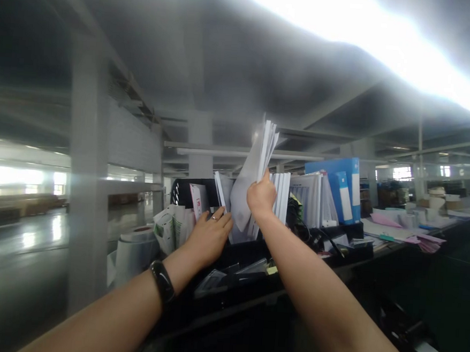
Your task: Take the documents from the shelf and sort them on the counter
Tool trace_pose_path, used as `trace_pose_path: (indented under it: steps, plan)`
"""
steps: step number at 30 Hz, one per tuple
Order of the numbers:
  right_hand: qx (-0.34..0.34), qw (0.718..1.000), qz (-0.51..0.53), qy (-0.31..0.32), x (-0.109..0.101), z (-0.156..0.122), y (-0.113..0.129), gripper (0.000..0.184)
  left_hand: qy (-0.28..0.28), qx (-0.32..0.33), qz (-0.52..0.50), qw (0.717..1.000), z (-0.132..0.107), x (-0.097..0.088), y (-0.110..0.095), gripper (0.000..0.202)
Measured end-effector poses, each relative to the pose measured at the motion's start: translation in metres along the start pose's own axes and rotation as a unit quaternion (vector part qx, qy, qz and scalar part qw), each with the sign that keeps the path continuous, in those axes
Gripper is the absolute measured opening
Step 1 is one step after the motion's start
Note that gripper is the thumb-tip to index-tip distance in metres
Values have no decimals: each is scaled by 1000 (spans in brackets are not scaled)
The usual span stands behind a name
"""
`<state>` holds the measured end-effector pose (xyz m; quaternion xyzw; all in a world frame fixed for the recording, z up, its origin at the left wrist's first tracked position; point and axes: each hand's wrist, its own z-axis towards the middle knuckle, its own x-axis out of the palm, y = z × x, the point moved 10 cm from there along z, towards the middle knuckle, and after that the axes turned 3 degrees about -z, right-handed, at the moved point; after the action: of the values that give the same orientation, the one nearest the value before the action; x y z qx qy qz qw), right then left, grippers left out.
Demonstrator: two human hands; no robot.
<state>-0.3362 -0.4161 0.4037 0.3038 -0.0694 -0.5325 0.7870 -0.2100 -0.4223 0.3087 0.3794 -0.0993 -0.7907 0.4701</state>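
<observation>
Bare forearms [309,272] were stretched forward. White folders [265,146] were held upright in the right hand [261,194]; the left hand [211,232], grip unclear, was placed at a leaning folder [219,188]. Were the held folders dragged, the leaning one could be toppled.

Open air lies above the right grip [262,194], past the tops of its raised folders [266,143]. Just to its right, upright white folders [284,195] bar the way, blue binders [355,190] beyond. The left grip [214,228] crowds its lower left; the gap between both forearms [308,283] leaves room.
</observation>
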Motion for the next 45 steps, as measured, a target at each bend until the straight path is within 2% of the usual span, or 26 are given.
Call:
trace_pose_path:
  steps: [5, 8, 11, 15, 17, 20, 23, 26, 28, 30, 32, 34, 36, 39, 42, 45]
  plan:
    - [39, 997, 12, 66, 60, -22, -11, 53, -16, -14, -48, 999, 3, -5, 3, 32]
    - [44, 991, 23, 121, 82, -39, -25, 52, -31, -40, -72, 996, 4, -10, 10, 25]
    - [36, 990, 54, 129, 71, -54, -40, 56, -44, -67, -86, 993, 3, -19, 15, 27]
    - [34, 996, 86, -12, 18, -65, -61, 63, -67, -114, -100, 986, 2, -28, 20, 32]
    - [42, 995, 78, -46, 6, -70, -65, 60, -80, -148, -108, 980, 3, -27, 25, 33]
    - [15, 997, 82, 1, 18, -79, -52, 54, -90, -204, -122, 967, 5, -17, 37, 44]
    - [-69, 991, 103, 49, 32, -91, -22, 41, -90, -238, -137, 957, 7, -5, 46, 53]
    - [-113, 983, 119, 81, 36, -100, -9, 41, -102, -258, -141, 950, 4, -5, 48, 59]
    - [-127, 979, 125, 96, 36, -103, -8, 41, -135, -240, -109, 955, 4, -19, 41, 64]
    - [-151, 974, 122, 118, 35, -103, -10, 38, -143, -145, -48, 978, 11, -31, 17, 60]
    - [-163, 971, 111, 138, 33, -100, -17, 33, -92, -11, 3, 996, 21, -26, -13, 57]
    - [-150, 975, 97, 134, 28, -90, -31, 28, -29, 52, 23, 998, 26, -12, -27, 57]
    - [-114, 986, 79, 94, 17, -77, -50, 31, -5, 39, 30, 999, 30, -3, -26, 54]
    - [-59, 996, 50, 40, 9, -63, -70, 45, -5, 9, 35, 999, 33, 0, -24, 50]
    - [-23, 998, 31, 43, 19, -59, -71, 63, -7, -2, 35, 999, 33, 0, -25, 51]
    - [11, 997, 33, 65, 33, -58, -68, 63, -3, -4, 36, 999, 31, 0, -23, 55]
